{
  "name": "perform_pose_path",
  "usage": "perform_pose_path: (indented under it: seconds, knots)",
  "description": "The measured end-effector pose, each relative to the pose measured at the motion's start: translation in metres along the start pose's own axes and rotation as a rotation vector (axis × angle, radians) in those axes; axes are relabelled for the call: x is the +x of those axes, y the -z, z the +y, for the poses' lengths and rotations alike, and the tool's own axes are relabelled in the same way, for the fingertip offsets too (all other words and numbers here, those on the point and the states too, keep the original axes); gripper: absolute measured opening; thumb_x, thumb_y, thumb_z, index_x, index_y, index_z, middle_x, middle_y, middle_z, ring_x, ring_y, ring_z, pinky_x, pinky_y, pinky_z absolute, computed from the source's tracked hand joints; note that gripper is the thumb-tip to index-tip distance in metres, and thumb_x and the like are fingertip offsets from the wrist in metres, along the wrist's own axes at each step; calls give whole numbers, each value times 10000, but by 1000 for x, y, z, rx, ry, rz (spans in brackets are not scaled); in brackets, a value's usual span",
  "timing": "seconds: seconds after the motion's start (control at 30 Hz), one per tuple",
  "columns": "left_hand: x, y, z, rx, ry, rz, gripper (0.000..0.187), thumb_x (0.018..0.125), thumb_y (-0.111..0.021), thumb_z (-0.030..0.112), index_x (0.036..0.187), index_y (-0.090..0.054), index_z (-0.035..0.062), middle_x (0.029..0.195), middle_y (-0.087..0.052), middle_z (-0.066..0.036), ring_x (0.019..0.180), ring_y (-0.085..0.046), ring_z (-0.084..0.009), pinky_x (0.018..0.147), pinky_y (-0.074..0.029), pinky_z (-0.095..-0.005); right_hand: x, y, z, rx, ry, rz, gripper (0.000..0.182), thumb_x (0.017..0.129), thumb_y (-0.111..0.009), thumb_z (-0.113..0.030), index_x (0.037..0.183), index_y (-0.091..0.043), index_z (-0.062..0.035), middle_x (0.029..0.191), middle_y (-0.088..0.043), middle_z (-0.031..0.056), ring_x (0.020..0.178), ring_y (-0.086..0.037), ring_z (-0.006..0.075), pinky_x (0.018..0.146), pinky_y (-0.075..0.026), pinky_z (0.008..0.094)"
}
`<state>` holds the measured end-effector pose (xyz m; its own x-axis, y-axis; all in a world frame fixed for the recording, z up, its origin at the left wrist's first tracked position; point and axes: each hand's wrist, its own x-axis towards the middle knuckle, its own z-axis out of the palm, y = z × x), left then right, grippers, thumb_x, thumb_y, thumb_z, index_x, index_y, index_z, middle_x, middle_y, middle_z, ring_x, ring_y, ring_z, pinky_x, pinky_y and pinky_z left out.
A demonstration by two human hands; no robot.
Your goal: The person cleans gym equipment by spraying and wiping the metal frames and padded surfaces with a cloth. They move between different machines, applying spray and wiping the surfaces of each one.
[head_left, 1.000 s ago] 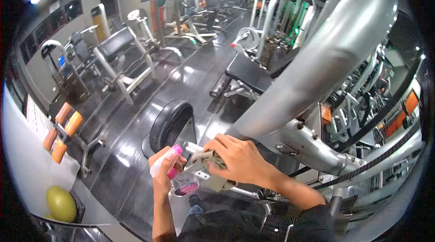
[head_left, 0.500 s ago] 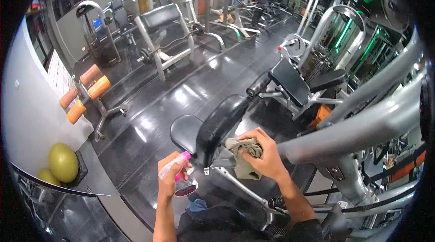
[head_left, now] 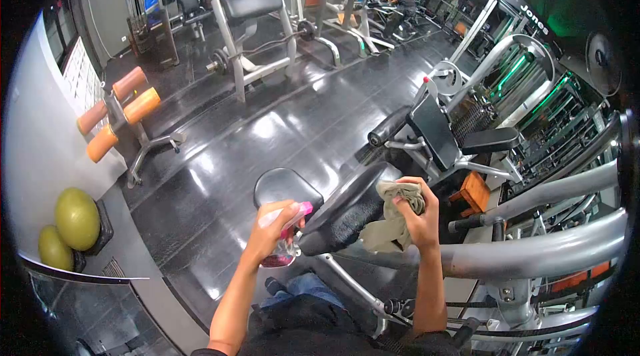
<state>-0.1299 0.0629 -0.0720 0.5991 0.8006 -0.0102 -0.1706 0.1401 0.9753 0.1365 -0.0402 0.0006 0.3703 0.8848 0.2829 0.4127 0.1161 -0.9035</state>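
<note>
My left hand [head_left: 272, 231] is closed round a clear spray bottle [head_left: 279, 261] with a pink trigger head and pinkish liquid low in it. The bottle is in front of the black padded backrest [head_left: 347, 213] of a gym bench. In my right hand [head_left: 419, 217] is a crumpled olive-grey cloth [head_left: 389, 233], gripped between thumb and fingers, one end hanging down. That cloth overlaps the right side of the backrest in this view. Behind my left hand lies the bench's rounded black seat [head_left: 285, 186]. Wet-looking shine shows on the backrest's surface.
Thick grey machine tubes [head_left: 533, 253] run along the right, close to my right arm. A leg machine with orange rollers [head_left: 143, 106] stands left, above green exercise balls [head_left: 77, 219]. Ahead are a preacher bench [head_left: 250, 3], a wooden stool [head_left: 471, 193] and a person [head_left: 400, 3] far back.
My view has shifted. Both hands have moved to the right in view, the spray bottle now overlapping the near end of the backrest. The cloth and bottle stay in my hands.
</note>
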Motion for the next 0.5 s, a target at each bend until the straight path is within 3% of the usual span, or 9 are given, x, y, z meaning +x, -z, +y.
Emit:
perform_pose_path:
  seconds: [0.37, 0.5]
  knots:
    - [100, -15, 0, 131, 31, -148, 417, 975, -512, 337, 747, -649, 16, 653, -612, -26, 462, -501, -98, 464, -396, -263, 62, 1, 31, -165, -6, 230, 180, 810, -689, -22, 985, -691, 21, 935, -666, 69, 855, -627, 122, 775, -498, 266]
    - [131, -23, -3, 177, 112, -245, 383, 929, -531, 323, 742, -650, 11, 635, -613, -38, 437, -494, -110, 455, -392, -271, 75, -2, 45, -139, -156, 68, 173, 791, -696, -31, 955, -701, 23, 894, -697, 63, 827, -633, 105, 762, -502, 267]
